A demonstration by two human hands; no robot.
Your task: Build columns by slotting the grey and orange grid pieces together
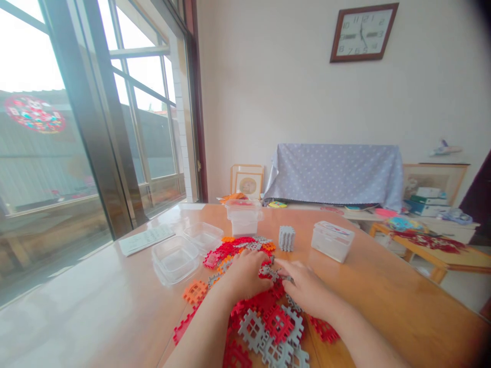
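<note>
- Now, from the head camera, both hands are lying on a pile of tiles [264,322] – red, grey and orange ones – spread over the near part of the wooden table [402,306].
- The left hand [247,273] is resting palm down on the pile with its fingers curling in; I cannot tell if it is holding anything.
- The right hand [307,291] is lying just beside it, its fingertips touching a small grey tile [271,272] between the two hands – I cannot tell if it is gripping it.
- A grey stack [286,238] of tiles is standing upright just behind the pile.
- Two clear tubs [174,259] are sitting open to the left, with a paper [146,239] lying near them.
- A white box [332,240] with its lid on is sitting to the right of the stack.
- A clock [363,31] is hanging high on the far wall.
</note>
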